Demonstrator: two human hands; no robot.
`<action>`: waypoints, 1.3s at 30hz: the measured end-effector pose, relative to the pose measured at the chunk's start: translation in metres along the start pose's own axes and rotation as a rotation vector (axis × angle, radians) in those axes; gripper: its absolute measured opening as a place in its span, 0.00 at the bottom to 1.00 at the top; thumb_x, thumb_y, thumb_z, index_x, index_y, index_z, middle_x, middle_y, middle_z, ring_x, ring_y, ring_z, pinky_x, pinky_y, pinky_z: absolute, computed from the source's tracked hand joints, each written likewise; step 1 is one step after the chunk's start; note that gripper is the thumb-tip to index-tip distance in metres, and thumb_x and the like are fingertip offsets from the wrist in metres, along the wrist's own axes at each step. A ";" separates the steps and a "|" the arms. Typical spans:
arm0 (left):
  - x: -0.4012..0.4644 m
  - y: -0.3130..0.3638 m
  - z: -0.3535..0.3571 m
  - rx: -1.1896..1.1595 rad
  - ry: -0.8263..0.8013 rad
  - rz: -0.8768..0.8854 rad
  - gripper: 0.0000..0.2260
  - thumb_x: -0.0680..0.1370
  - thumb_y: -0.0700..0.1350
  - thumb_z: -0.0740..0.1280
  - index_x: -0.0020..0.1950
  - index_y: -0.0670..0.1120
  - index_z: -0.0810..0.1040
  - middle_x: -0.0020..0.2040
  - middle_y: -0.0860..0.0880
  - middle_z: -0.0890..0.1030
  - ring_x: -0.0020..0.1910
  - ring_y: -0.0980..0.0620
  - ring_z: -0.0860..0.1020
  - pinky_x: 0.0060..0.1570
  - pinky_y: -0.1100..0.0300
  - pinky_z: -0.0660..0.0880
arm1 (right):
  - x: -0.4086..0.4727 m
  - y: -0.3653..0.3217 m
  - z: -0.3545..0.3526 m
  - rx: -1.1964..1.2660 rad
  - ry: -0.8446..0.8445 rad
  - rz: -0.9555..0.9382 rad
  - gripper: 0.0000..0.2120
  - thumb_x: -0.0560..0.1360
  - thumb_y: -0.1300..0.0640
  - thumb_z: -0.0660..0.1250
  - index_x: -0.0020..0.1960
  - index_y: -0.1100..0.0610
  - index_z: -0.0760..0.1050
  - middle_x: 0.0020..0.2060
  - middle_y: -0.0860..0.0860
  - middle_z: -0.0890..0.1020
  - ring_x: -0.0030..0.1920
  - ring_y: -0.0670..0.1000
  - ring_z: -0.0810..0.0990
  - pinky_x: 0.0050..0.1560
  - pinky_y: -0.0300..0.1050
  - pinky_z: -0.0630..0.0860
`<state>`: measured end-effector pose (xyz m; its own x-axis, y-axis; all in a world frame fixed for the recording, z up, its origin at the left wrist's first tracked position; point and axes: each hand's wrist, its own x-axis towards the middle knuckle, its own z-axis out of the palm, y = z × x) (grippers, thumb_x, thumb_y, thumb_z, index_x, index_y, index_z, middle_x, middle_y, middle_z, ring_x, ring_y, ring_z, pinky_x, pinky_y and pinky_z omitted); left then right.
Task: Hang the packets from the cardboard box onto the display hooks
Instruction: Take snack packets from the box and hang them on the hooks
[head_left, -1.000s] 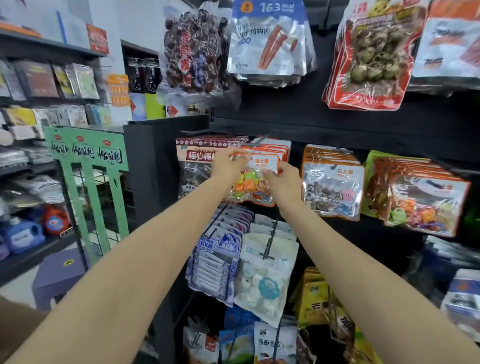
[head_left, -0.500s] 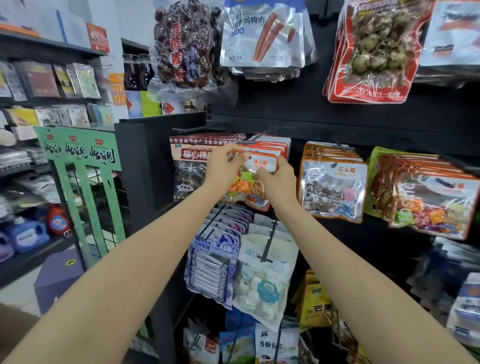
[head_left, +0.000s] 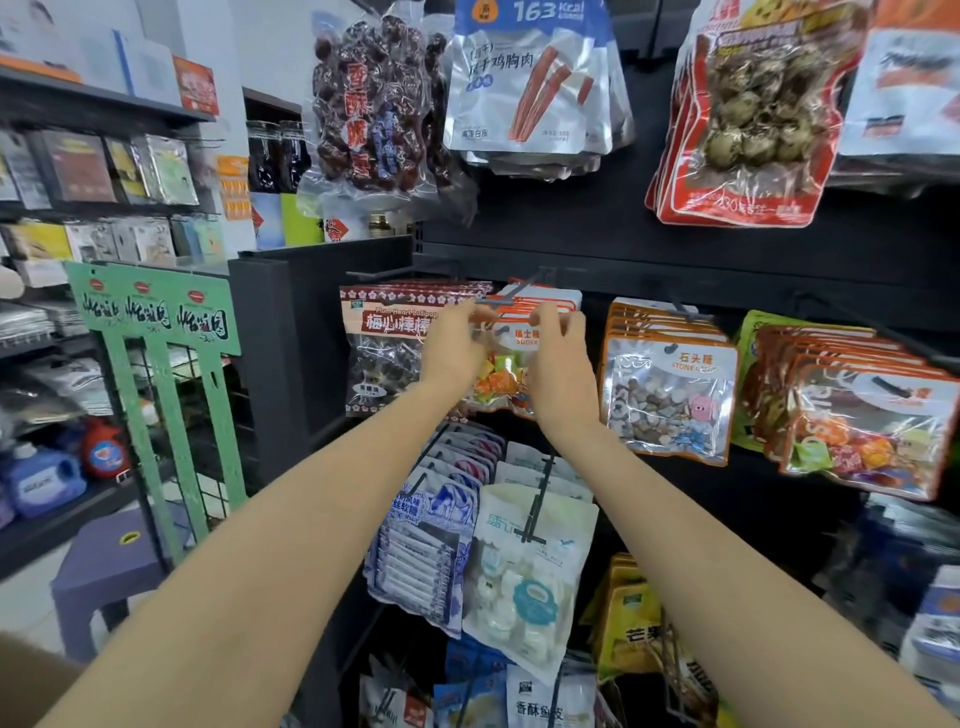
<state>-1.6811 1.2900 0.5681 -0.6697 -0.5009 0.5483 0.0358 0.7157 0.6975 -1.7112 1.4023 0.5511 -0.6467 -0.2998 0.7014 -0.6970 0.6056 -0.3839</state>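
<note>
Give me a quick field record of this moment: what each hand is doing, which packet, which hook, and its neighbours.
left hand: pinches the packet's top left corner
right hand: fingers curled at the packet's top right
packet: orange-topped candy packet, at the front of its stack
hook: black display hook, just above the packet's top edge
seated on hook: cannot tell
left neighbour: plum lollipop packets
right neighbour: stone candy packets

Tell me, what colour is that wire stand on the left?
Green stand, seen from the head view.
</note>
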 end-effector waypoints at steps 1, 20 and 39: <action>0.001 -0.002 0.002 0.112 0.017 0.055 0.13 0.77 0.35 0.65 0.60 0.43 0.76 0.59 0.46 0.75 0.54 0.51 0.74 0.52 0.60 0.75 | 0.000 0.002 0.002 -0.078 -0.010 -0.041 0.20 0.73 0.73 0.61 0.61 0.60 0.67 0.59 0.58 0.67 0.50 0.56 0.73 0.40 0.44 0.72; -0.067 -0.077 -0.057 0.484 -0.143 0.174 0.13 0.77 0.39 0.62 0.61 0.45 0.70 0.55 0.48 0.77 0.51 0.46 0.76 0.49 0.52 0.71 | -0.065 -0.038 0.037 0.139 -0.519 -0.086 0.12 0.76 0.63 0.62 0.59 0.61 0.74 0.53 0.57 0.77 0.54 0.55 0.76 0.50 0.46 0.72; -0.320 -0.377 -0.292 0.551 -0.427 -0.970 0.12 0.77 0.46 0.64 0.57 0.43 0.77 0.54 0.40 0.80 0.54 0.41 0.78 0.51 0.53 0.74 | -0.296 -0.295 0.280 0.279 -1.537 -0.088 0.09 0.77 0.58 0.64 0.50 0.63 0.79 0.50 0.57 0.82 0.49 0.56 0.78 0.45 0.46 0.73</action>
<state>-1.2640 1.0384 0.2647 -0.4375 -0.8203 -0.3683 -0.8745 0.2928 0.3868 -1.4007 1.1059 0.2891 -0.1648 -0.8675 -0.4693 -0.6685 0.4482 -0.5935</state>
